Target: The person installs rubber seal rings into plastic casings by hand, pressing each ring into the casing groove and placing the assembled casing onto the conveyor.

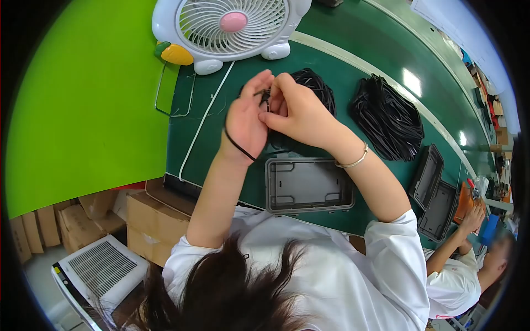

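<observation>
My left hand [243, 124] is turned palm up, with a thin black cord [238, 145] looped round it near the wrist. Its fingers bend toward a small dark knot or end of the cord, and they partly hide each other. From the right, my right hand [301, 110] pinches the cord between thumb and fingers, close against the left palm. Behind the right hand lies a bundle of black cords [317, 88], partly covered. Just below both hands sits an open dark grey plastic case [309, 185] on the green table.
A second bundle of black cords [386, 118] lies to the right, with another open grey case [436, 204] beyond it. A white fan [207, 67] stands at the back, beside a bright green panel [88, 99]. At far right a co-worker's hand [472, 219] is busy.
</observation>
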A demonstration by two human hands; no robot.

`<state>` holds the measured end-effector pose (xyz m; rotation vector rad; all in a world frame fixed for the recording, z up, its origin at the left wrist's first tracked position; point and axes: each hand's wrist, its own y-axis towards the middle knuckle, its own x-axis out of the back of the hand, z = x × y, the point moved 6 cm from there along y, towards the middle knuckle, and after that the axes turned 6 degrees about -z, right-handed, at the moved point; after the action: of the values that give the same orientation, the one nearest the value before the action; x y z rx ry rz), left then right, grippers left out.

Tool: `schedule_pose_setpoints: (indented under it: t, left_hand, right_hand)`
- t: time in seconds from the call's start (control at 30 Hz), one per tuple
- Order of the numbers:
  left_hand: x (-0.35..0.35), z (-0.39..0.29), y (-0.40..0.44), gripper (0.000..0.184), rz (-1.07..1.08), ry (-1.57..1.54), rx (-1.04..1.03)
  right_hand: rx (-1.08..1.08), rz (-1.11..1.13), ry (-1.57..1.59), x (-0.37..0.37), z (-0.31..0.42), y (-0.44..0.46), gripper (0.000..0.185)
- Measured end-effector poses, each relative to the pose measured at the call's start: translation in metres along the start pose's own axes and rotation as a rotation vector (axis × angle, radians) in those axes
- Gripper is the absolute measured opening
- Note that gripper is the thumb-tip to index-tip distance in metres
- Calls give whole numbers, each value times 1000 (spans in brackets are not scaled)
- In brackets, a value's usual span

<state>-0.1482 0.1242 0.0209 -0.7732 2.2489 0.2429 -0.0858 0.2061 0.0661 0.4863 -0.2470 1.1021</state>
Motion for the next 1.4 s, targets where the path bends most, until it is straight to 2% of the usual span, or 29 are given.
schedule_pose_setpoints:
  t: [0.1, 0.13, 0.17, 0.23, 0.3, 0.37, 0.4, 0.5, 0.6, 0.7, 0.77, 0.83, 0.9, 1.03, 1.13, 1.27, 1.37, 1.4]
  left_hand:
    - [-3, 3, -4, 68, 32, -28, 20]
    - [0, 0, -6, 69, 23, -87, 56]
    - [3, -2, -9, 69, 14, -146, 92]
    - [17, -16, -17, 76, 28, -161, 75]
    - [29, -29, -32, 79, 31, -179, 37]
    - [38, -36, -45, 83, 15, -156, 11]
    - [43, -39, -52, 83, 15, -155, 0]
    - [49, -41, -62, 82, 25, -138, -41]
    - [46, -43, -64, 81, 41, -119, -73]
    - [38, -46, -60, 82, 84, -107, -70]
    - [30, -47, -53, 81, 105, -116, -76]
    - [16, -50, -42, 79, 139, -121, -61]
    - [-2, -54, -29, 78, 159, -97, -76]
    - [-23, -73, -13, 76, 152, -37, -141]
    - [-25, -92, -14, 79, 151, -64, -150]
    - [-13, -116, -27, 79, 278, -275, -92]
    - [-17, -143, -43, 78, 26, -123, -313]
    - [-15, -152, -47, 81, 172, -286, -283]
  right_hand:
    - [60, -55, 0, -1, -3, 2, 22]
    - [-31, -78, -9, 9, -2, 4, 20]
    - [-24, -207, -93, 20, -15, 7, 19]
    - [-185, -390, -184, 54, -46, 11, 16]
    - [-190, -492, -464, 88, -62, 12, 16]
    - [-250, -501, -460, 106, -87, 9, 15]
    - [-353, -487, -362, 108, -88, 7, 17]
    - [-353, -494, -266, 103, -77, 2, 19]
    - [-28, -482, -585, 89, -53, -4, 22]
    - [137, -419, -714, 69, -8, -14, 23]
    - [177, -57, -570, 43, -2, -16, 19]
    - [15, 395, -371, 15, -9, -25, 20]
    - [-77, 517, -337, 0, -22, -31, 21]
    - [18, 490, -539, -8, -35, -33, 18]
    - [-45, 456, -607, -1, -38, -36, 16]
    - [-133, 353, -608, 21, -36, -32, 14]
    - [-111, 338, -706, 31, -52, -32, 13]
    - [-114, 316, -664, 34, -49, -32, 13]
